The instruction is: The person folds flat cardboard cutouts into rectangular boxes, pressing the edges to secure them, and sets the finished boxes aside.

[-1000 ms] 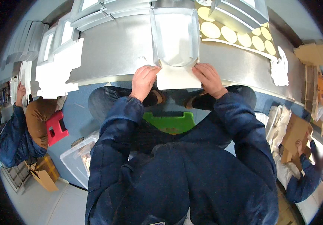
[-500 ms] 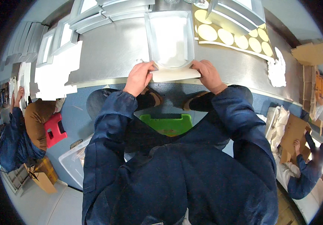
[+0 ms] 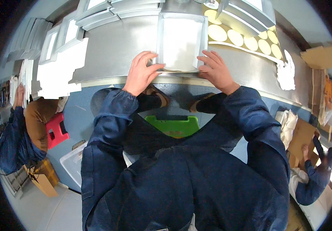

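A shallow pale grey box (image 3: 206, 36) with a white inside lies on the metal table in front of me. At its near left corner is my left hand (image 3: 141, 71), fingers curved and apart, with the thumb tip against the near edge. My right hand (image 3: 218, 71) is at the near right corner, its fingers spread along the outside of the wall. Neither hand is closed round the box. The near side appears raised, though seen from above its exact angle is hard to tell.
Grey boxes (image 3: 96, 17) are stacked at the back left, beside white sheets (image 3: 63, 69). A sheet of round yellow stickers (image 3: 235, 37) lies to the right under more boxes, near a crumpled white paper (image 3: 286, 71). Below sits a green stool (image 3: 173, 125). Other people work on both sides.
The near flap, held sloping out toward me before, is now up against the box. Both hands have loosened their pinch and spread their fingers. The box appears slightly further right in view.
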### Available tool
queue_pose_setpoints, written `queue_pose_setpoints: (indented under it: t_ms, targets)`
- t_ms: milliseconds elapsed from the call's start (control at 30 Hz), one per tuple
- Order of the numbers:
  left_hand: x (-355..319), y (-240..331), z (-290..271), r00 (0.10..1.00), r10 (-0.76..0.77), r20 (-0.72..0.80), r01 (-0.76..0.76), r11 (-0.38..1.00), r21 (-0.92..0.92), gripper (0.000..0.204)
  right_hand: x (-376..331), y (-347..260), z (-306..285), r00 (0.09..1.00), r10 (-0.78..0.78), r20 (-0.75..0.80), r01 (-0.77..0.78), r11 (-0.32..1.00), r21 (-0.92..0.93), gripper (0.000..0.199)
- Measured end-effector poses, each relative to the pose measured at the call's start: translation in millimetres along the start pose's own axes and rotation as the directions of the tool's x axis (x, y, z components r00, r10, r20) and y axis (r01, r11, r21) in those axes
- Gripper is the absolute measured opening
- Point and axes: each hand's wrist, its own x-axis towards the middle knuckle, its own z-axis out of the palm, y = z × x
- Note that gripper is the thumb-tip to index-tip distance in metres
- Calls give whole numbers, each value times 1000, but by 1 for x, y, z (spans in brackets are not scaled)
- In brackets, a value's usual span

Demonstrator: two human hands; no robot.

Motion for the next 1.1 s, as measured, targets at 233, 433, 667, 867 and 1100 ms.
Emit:
queue_pose_setpoints:
  t_ms: [233,433,667,867,1100]
  targets:
    - [7,-5,-5,967,205,149,-220,971,96,43,-8,0,7,989,-130,75,137,986,-95,37]
    - [11,-8,-5,922,285,261,-302,953,25,50,-4,-1,1,986,-136,97,144,986,-80,44]
    - [23,-5,-12,899,290,329,-305,952,-6,52,3,0,-6,951,-116,287,129,991,-28,56]
    - [26,-4,-11,893,257,369,-289,957,35,53,7,-1,-6,953,-33,301,47,998,-37,57]
    - [24,-3,-10,911,253,325,-258,966,-29,48,6,-3,0,978,-29,207,39,998,-46,63]
